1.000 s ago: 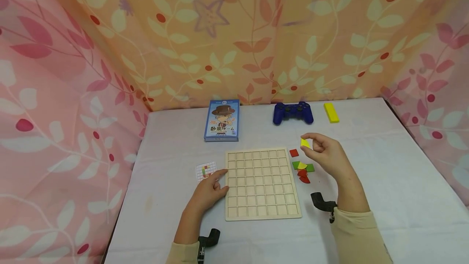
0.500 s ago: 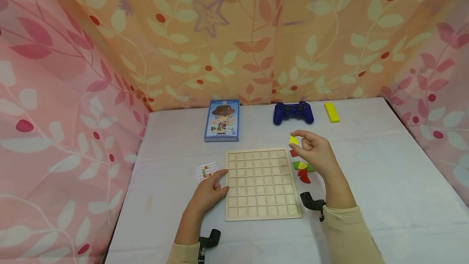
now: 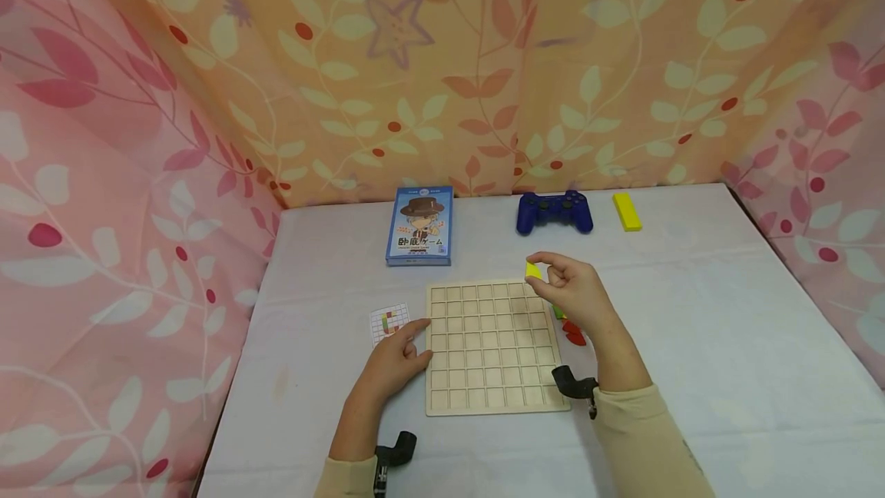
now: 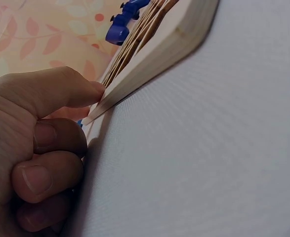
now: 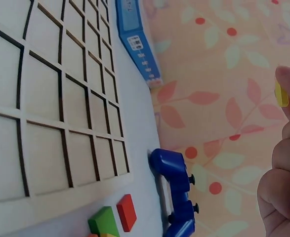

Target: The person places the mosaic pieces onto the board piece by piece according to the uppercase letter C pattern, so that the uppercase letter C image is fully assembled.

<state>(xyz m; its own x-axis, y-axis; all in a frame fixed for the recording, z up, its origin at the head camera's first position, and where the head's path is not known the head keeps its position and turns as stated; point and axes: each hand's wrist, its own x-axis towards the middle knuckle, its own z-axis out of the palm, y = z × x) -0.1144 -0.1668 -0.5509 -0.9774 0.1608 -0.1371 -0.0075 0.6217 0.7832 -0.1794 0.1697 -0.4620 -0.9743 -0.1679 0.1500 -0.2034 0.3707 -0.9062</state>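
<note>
My right hand (image 3: 577, 290) pinches a small yellow piece (image 3: 533, 270) with a curved edge between thumb and index finger, raised over the far right corner of the wooden grid board (image 3: 484, 360). In the right wrist view this yellow piece (image 5: 281, 95) shows at the fingertips, the other fingers curled. My left hand (image 3: 394, 363) rests at the board's left edge, thumb and index finger touching it at two spots. Its remaining fingers curl inward in the left wrist view. Under that hand lies part of a pattern card (image 3: 387, 321). The board's cells hold no pieces where visible.
Right of the board lie loose red pieces (image 3: 575, 336) and green pieces (image 3: 558, 313), partly covered by the right hand. A red square piece (image 5: 127, 213) sits there too. Farther back are a blue game box (image 3: 419, 227), a blue game controller (image 3: 555, 214) and a yellow block (image 3: 627, 212).
My right hand has moved left with the yellow piece, from beside the loose pieces to over the board's far right corner. The left hand has stayed at the board's edge.
</note>
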